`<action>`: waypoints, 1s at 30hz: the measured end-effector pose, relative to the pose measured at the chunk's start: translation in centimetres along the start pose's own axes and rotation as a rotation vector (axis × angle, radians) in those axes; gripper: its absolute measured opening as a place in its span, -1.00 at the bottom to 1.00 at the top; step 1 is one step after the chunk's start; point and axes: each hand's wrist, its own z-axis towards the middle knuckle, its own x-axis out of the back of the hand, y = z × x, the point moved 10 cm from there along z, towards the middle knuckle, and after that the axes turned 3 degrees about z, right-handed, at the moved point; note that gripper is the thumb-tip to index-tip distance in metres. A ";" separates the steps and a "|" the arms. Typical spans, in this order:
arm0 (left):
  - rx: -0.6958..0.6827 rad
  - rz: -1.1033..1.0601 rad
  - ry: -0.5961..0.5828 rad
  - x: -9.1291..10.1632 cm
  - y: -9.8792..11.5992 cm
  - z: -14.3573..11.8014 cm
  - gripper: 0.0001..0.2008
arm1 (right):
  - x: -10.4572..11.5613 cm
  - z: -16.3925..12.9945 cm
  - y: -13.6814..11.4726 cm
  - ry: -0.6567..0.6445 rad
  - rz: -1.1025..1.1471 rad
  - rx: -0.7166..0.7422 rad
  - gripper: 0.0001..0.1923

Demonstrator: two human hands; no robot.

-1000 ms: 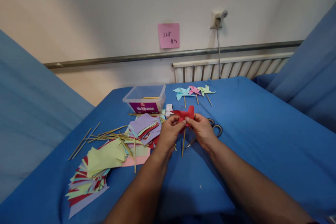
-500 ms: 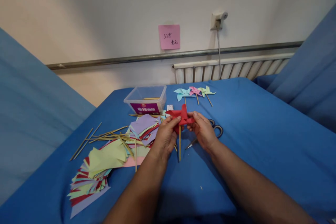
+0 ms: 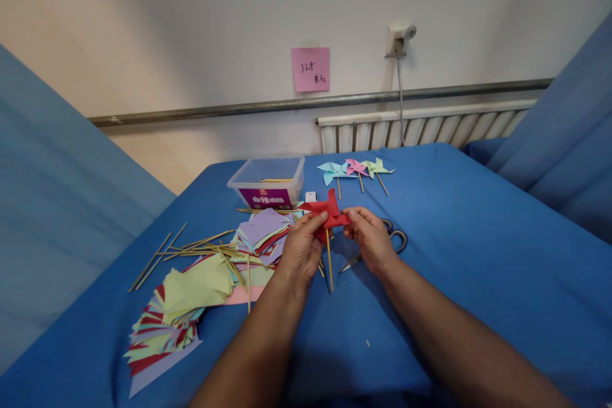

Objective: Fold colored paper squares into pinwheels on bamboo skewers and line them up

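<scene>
Count: one red pinwheel [image 3: 329, 209], centre; three paler pinwheels [image 3: 356, 167], far; one pair of scissors [image 3: 352, 262], right; one clear tub [image 3: 264, 198], far left; one pink note [image 3: 310, 69], far. Sticks [image 3: 232, 264], left: many, overlapping, exact number unclear.

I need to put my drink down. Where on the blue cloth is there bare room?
The widest bare patch of blue cloth lies between the scissors, right forearm and right-hand curtain. A smaller one, bearing a white scrap, lies between that arm and the left forearm. Coloured paper, sticks and a plastic box crowd the left.
</scene>
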 end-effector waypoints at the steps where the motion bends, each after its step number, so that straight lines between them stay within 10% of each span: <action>1: 0.000 0.007 -0.003 0.0 0.0 0.0 -0.78 | 0.1 0.1 0.0 0.006 0.008 -0.001 -0.68; 19: 0.427 0.040 -0.161 -1.9 -3.7 -2.3 -0.83 | -0.7 0.6 -2.2 -0.180 0.233 -0.113 -0.76; 30: 0.443 0.078 -0.263 -3.0 -3.9 -3.1 -0.88 | -0.3 0.8 -1.6 -0.183 0.320 -0.188 -0.75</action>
